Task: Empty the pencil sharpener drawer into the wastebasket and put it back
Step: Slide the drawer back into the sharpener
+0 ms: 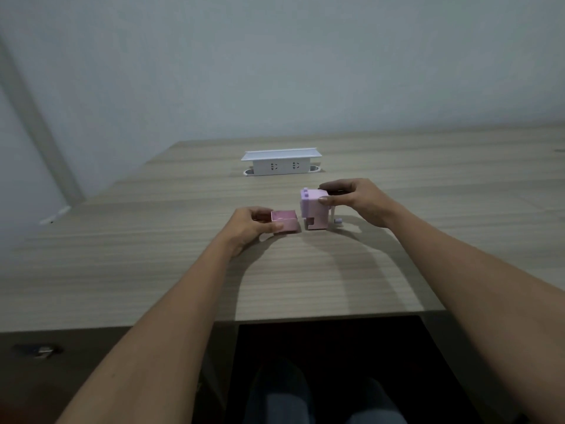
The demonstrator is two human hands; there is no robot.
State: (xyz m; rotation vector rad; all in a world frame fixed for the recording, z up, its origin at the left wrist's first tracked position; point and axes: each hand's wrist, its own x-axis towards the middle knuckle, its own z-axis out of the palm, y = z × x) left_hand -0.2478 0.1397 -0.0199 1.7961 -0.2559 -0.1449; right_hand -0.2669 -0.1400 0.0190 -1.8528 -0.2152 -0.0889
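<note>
On wood-grain bench (153, 270), mid-span: white socket box (281, 163) at rear. Right hand (357, 201), fingers clamped on lilac sharpener body (315, 209), upright. Left hand (249, 226), fingers pinching pink drawer (285, 221), fully out, just left of body, interior looks empty. Drawer likely light, rigid, thin-walled plastic; hold by side walls. Wastebasket not in view.

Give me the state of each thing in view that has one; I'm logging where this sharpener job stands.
Drawer: pulled out of the sharpener, open side up, no shavings visible inside.
Pencil sharpener: upright on the table, drawer slot empty.
Left hand: grip closed on the drawer.
Right hand: grip closed on the sharpener's top.
Socket box: raised from the table, nothing plugged in.
</note>
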